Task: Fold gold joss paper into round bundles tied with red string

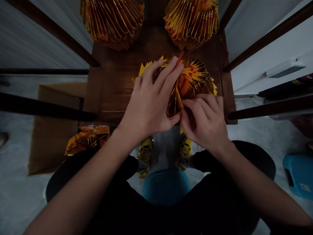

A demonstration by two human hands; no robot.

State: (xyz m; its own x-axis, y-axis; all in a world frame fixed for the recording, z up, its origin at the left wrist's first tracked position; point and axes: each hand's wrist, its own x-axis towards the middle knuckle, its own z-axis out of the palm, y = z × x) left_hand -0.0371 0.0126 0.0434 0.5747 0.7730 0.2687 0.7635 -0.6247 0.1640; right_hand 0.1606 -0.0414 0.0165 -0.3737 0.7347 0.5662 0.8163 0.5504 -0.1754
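Note:
A fan-shaped bundle of folded gold, yellow and red paper lies on a dark wooden seat. My left hand rests over the bundle's left side, fingers stretched across the folds and thumb pressed to a gold sheet. My right hand is at the near edge, its fingers curled and pinching that same folded paper. Two finished folded paper pieces, one at the left and one at the right, sit at the far end of the seat.
A cardboard box on the floor at the left holds more gold paper. Dark wooden rails cross both sides. A blue stool is under me, another blue stool at the right.

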